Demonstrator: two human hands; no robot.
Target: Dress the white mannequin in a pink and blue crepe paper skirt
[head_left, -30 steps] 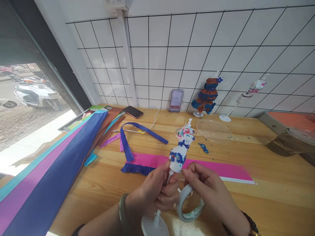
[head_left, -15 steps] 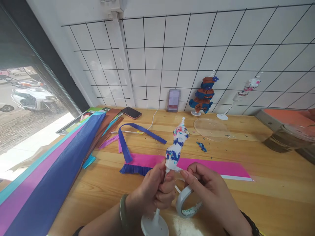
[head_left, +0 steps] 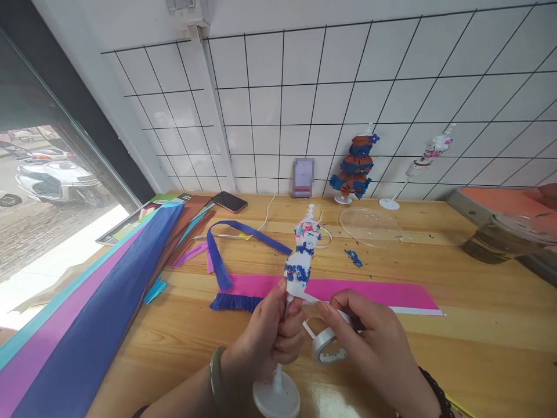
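Low in the middle, my left hand (head_left: 278, 331) is wrapped round the stem of a small white mannequin (head_left: 300, 264) dotted with blue and pink bits. Its round white base (head_left: 277, 397) shows beneath the fist. On the right, my right hand (head_left: 369, 337) pinches a white tape strip (head_left: 308, 297) that runs to the mannequin's lower edge. The white tape roll (head_left: 328, 345) hangs beside those fingers, partly hidden by them. A pink paper strip (head_left: 369, 290) lies behind both hands, with a ruffled blue strip (head_left: 237, 302) at its left end.
Long crepe paper sheets (head_left: 108, 302) spread over the left side. Behind stand a phone (head_left: 230, 201), a blue and brown dressed figure (head_left: 354, 168), a second white figure (head_left: 429, 154) and a clear plastic disc (head_left: 369, 227). A brown-tinted container (head_left: 491, 241) sits at the right.
The mannequin has shifted slightly left and stands a little more upright. My right hand has moved slightly away from it, so more of the tape strip shows, and the roll has risen.
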